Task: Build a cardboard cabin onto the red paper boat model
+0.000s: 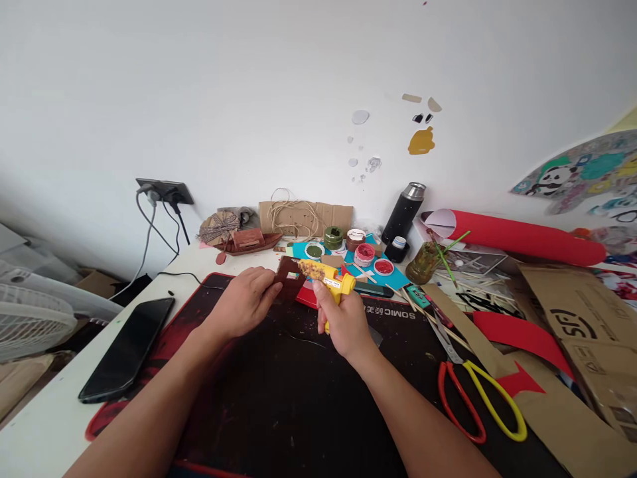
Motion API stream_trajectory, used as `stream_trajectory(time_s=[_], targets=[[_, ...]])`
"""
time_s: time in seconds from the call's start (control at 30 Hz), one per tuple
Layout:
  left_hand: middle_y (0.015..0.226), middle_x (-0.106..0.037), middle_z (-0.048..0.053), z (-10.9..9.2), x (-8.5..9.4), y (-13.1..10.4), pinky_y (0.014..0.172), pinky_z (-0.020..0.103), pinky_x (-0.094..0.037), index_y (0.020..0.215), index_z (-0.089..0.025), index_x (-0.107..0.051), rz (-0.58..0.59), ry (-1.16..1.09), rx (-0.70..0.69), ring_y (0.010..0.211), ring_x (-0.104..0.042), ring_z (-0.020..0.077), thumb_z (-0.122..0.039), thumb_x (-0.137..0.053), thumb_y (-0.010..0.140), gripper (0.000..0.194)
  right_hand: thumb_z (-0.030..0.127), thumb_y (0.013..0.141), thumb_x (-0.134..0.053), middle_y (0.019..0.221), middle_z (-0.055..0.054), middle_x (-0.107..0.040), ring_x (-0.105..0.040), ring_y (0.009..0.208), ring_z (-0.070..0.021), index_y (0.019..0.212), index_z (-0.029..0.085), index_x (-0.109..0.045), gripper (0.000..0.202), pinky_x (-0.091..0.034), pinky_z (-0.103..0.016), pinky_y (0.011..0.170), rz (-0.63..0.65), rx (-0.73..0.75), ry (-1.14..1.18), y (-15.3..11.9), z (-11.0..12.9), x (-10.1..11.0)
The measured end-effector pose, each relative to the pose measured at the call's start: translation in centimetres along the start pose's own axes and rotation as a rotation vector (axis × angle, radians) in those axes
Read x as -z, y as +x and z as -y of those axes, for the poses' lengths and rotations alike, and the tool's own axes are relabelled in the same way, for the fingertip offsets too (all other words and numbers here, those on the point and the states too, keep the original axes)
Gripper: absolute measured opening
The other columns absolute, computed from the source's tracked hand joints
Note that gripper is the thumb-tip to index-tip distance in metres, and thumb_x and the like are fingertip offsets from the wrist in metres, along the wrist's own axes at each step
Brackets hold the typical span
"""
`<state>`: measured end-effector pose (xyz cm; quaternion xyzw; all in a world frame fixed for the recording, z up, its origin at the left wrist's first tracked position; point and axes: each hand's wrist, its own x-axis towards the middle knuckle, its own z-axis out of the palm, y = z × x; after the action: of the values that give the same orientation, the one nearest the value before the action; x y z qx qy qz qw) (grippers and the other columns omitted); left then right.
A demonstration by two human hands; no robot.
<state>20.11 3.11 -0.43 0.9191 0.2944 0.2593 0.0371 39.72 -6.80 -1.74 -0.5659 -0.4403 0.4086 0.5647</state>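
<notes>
Yellow, its long axis nearly crosswise above the dark mat (298, 398), the glue gun (340, 283) points left at a brown piece (288, 287); the right hand (344, 321) is wrapped round it, the left hand (249, 299) pinches the piece. A tub (365, 262) holds red paint (365, 251), a murky jar (422, 268) green sticks (456, 241).

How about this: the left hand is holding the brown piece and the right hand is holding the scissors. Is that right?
Not quite: the right hand isn't holding the scissors. The head view shows it holding a yellow glue gun. The left hand is holding the brown piece.
</notes>
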Motion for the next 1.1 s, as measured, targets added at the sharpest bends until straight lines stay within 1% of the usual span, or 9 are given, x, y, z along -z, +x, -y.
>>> stream_trajectory(time_s=[0.23, 0.4, 0.6, 0.7, 0.87, 1.1], targets=[[0.071, -0.055, 0.002, -0.07, -0.05, 0.07, 0.066, 0.038, -0.036, 0.076, -0.026, -0.037, -0.018, -0.001, -0.021, 0.068, -0.051, 0.0235, -0.029, -0.038, 0.109, 0.033, 0.070, 0.093, -0.063, 0.041, 0.005, -0.047, -0.050, 0.036, -0.0122, 0.062, 0.023, -0.053, 0.057, -0.040, -0.024, 0.041, 0.012, 0.017, 0.008, -0.15, 0.18, -0.14], [0.072, -0.058, 0.003, -0.09, -0.08, 0.05, 0.068, 0.038, -0.039, 0.076, -0.026, -0.040, -0.005, -0.021, -0.001, 0.069, -0.052, 0.0239, -0.030, -0.039, 0.108, 0.033, 0.068, 0.095, -0.062, 0.042, 0.005, -0.047, -0.051, 0.036, -0.0117, 0.061, 0.023, -0.051, 0.058, -0.038, -0.023, 0.040, 0.025, 0.033, -0.002, -0.25, 0.15, -0.21], [0.073, -0.058, 0.004, -0.18, -0.08, 0.13, 0.071, 0.039, -0.042, 0.074, -0.026, -0.043, 0.016, -0.048, 0.032, 0.071, -0.054, 0.0242, -0.034, -0.038, 0.108, 0.035, 0.065, 0.099, -0.059, 0.041, 0.005, -0.047, -0.051, 0.037, -0.0120, 0.062, 0.023, -0.053, 0.057, -0.039, -0.023, 0.043, 0.046, 0.054, -0.025, -0.49, -0.01, -0.29], [0.073, -0.058, 0.004, -0.26, -0.06, 0.15, 0.070, 0.039, -0.042, 0.075, -0.026, -0.043, 0.024, -0.055, 0.026, 0.072, -0.054, 0.0245, -0.033, -0.039, 0.108, 0.034, 0.066, 0.099, -0.058, 0.041, 0.005, -0.047, -0.051, 0.038, -0.0121, 0.060, 0.023, -0.053, 0.059, -0.040, -0.024, 0.044, 0.048, 0.055, -0.034, -0.55, -0.20, -0.32], [0.073, -0.057, 0.003, -0.29, -0.11, 0.08, 0.070, 0.038, -0.041, 0.075, -0.026, -0.041, 0.019, -0.054, 0.020, 0.072, -0.053, 0.0246, -0.033, -0.038, 0.108, 0.034, 0.065, 0.099, -0.059, 0.042, 0.005, -0.047, -0.051, 0.038, -0.0123, 0.063, 0.023, -0.054, 0.056, -0.039, -0.024, 0.043, 0.044, 0.053, -0.026, -0.51, -0.16, -0.29], [0.074, -0.058, 0.004, -0.24, -0.32, 0.01, 0.069, 0.039, -0.040, 0.076, -0.026, -0.042, 0.035, -0.034, 0.008, 0.072, -0.053, 0.0247, -0.033, -0.037, 0.109, 0.034, 0.066, 0.098, -0.059, 0.042, 0.006, -0.046, -0.051, 0.037, -0.0122, 0.062, 0.023, -0.050, 0.057, -0.038, -0.024, 0.042, 0.029, 0.041, -0.019, -0.39, 0.03, -0.27]])
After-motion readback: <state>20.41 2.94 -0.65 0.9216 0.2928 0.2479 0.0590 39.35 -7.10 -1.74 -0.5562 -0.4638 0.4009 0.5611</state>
